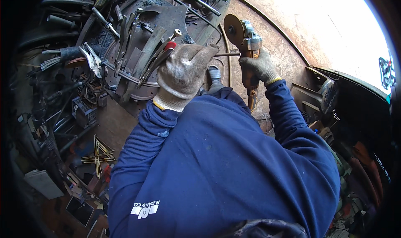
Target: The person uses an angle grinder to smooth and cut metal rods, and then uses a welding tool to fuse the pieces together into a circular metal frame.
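My right hand [260,66], in a grey knit glove, is wrapped round the body of an angle grinder [251,46]. The grinder stands upright in the picture, its thin brown disc [234,29] at the upper left. My left hand [184,71], gloved too, is closed on a thin metal rod [228,54], whose end sticks out towards the grinder. A longer bent rod [202,17] curves down to the same fingers; whether both are one piece I cannot tell. Behind the left hand is a tool with a red part [170,45].
Locking pliers [91,59] and several other hand tools hang along a metal rack on the left. A dark metal plate [169,14] lies beyond my left hand. Yellowish rods [98,156] lie on the lower left floor. A cable [229,67] runs near my feet.
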`<state>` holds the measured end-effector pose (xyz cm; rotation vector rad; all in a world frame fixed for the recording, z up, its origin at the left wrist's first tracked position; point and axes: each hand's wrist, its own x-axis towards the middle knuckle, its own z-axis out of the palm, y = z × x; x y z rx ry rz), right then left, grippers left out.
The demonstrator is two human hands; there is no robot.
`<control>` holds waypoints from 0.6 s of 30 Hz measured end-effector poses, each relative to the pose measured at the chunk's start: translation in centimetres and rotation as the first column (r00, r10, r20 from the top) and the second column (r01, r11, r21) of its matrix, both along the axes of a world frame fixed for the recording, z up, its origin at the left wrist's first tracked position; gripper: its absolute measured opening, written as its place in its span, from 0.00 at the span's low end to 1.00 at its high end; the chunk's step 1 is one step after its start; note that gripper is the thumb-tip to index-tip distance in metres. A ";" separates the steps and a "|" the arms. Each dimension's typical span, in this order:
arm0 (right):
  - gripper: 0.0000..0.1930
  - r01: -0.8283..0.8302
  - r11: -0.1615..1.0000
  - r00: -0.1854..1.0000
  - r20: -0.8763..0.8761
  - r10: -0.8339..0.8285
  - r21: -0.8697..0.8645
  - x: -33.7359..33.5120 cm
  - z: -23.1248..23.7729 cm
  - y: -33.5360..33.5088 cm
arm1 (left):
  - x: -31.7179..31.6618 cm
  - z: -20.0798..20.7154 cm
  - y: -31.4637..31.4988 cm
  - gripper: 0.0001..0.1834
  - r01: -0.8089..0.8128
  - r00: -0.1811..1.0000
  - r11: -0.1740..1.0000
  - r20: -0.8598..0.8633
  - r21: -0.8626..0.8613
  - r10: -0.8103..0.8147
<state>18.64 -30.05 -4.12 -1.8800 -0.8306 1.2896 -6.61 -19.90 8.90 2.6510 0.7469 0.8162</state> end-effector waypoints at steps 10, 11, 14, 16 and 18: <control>0.33 0.000 0.999 0.999 0.043 0.002 -0.041 0.6 -1.5 -1.0 | 0.3 2.4 -1.2 0.16 -0.087 0.991 0.973 0.079 -0.215 0.106; 0.32 0.009 0.999 0.999 0.048 -0.008 -0.031 0.7 -1.8 -1.2 | 0.2 2.7 -1.4 0.16 -0.107 0.986 0.955 0.091 -0.277 0.137; 0.27 0.023 1.000 0.999 0.040 -0.023 0.007 0.1 -1.7 -1.4 | -0.6 3.8 -2.3 0.19 -0.124 0.973 0.826 0.094 -0.549 0.209; 0.21 0.023 0.999 1.000 0.014 -0.024 0.040 -0.3 -0.7 -1.5 | -1.0 5.1 -2.6 0.19 -0.079 0.968 0.714 0.118 -0.695 0.222; 0.23 0.043 0.999 0.999 0.000 -0.043 0.024 -0.4 -0.7 -1.9 | -1.9 7.2 -2.4 0.18 -0.119 0.953 0.545 0.059 -0.830 0.298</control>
